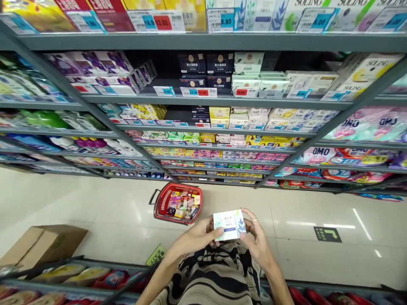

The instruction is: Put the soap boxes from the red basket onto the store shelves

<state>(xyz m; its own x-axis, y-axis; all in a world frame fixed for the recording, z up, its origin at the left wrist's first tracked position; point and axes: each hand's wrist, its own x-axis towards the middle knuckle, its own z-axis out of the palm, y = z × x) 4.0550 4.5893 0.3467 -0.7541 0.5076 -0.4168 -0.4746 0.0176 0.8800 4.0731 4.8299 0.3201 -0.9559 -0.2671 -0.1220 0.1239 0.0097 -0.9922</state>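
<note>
A small white soap box [229, 224] with green and blue leaf prints is held in front of my body, its printed face turned up. My left hand [203, 233] grips its left side, the thumb lying across the lower front. On the other side my right hand [254, 235] holds the right edge, thumb at the lower corner and a ring on one finger. Boxes with similar leaf prints [259, 17] stand on the top shelf. To the left on the floor sits a red shopping basket [163, 201] with several small colourful boxes inside.
Tall shelving [203, 101] full of boxed soaps runs across the aisle, with price tags along its edges. Laundry bags [365, 125] fill the right bays. A cardboard box [44, 245] lies at left on the tiled floor [305, 241]. Another shelf row [79, 286] is close behind me.
</note>
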